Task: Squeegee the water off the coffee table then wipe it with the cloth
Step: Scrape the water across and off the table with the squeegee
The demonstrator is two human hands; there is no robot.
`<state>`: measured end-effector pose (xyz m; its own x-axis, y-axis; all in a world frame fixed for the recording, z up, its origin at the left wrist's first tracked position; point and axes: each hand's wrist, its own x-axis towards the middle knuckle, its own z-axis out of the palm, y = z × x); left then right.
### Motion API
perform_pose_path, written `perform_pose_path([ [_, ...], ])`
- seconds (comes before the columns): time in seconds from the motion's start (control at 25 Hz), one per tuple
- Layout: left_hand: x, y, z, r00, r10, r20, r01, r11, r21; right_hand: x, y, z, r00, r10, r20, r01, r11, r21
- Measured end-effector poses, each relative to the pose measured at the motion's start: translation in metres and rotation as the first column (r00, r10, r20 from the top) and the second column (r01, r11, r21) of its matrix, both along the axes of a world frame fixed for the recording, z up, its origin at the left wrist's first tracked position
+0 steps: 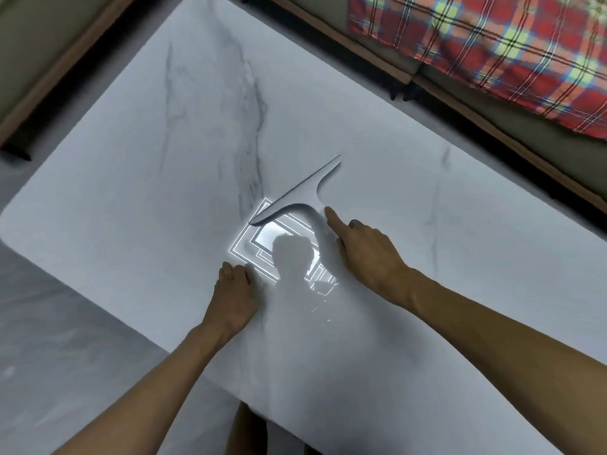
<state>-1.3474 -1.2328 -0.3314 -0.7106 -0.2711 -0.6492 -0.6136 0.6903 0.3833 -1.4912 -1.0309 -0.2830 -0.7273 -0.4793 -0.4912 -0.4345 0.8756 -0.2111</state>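
Observation:
A grey T-shaped squeegee (302,193) stands with its blade on the white marble coffee table (147,178) near the middle. My right hand (364,254) grips its handle, with the forefinger stretched along it toward the blade. My left hand (235,284) rests on the tabletop close to the near edge, left of the squeegee, fingers curled under and holding nothing. A ceiling light's reflection and my shadow lie on the glossy surface between the hands. No cloth is in view.
A sofa (492,103) with a red plaid blanket (512,50) runs along the table's far right side. Another sofa's edge (36,77) is at the top left. Grey floor (65,339) lies to the left and below.

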Motion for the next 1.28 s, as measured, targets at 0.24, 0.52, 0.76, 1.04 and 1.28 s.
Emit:
perform_pose_path([
  [0.24,0.029,0.047,-0.002,0.97,-0.079,0.228,0.07,0.996,0.049,0.05,0.143,0.009,0.994,0.11,0.012,-0.111,0.986,0.122],
  [0.52,0.039,0.059,0.004,0.988,-0.039,0.147,0.03,0.998,0.062,0.076,0.217,0.045,0.992,0.086,-0.089,-0.066,0.977,0.204],
  [0.76,0.069,0.033,0.017,0.973,0.23,0.033,-0.228,0.973,-0.046,0.102,0.106,0.036,0.964,0.267,0.009,-0.266,0.96,-0.084],
  [1.04,0.117,-0.015,0.016,0.944,0.329,-0.014,-0.329,0.939,-0.105,0.194,0.001,0.0,0.748,0.662,0.041,-0.65,0.744,-0.156],
  [1.28,0.146,-0.005,0.012,0.984,0.138,0.11,-0.143,0.989,0.045,0.205,0.042,-0.006,0.904,0.426,-0.002,-0.426,0.903,-0.063],
])
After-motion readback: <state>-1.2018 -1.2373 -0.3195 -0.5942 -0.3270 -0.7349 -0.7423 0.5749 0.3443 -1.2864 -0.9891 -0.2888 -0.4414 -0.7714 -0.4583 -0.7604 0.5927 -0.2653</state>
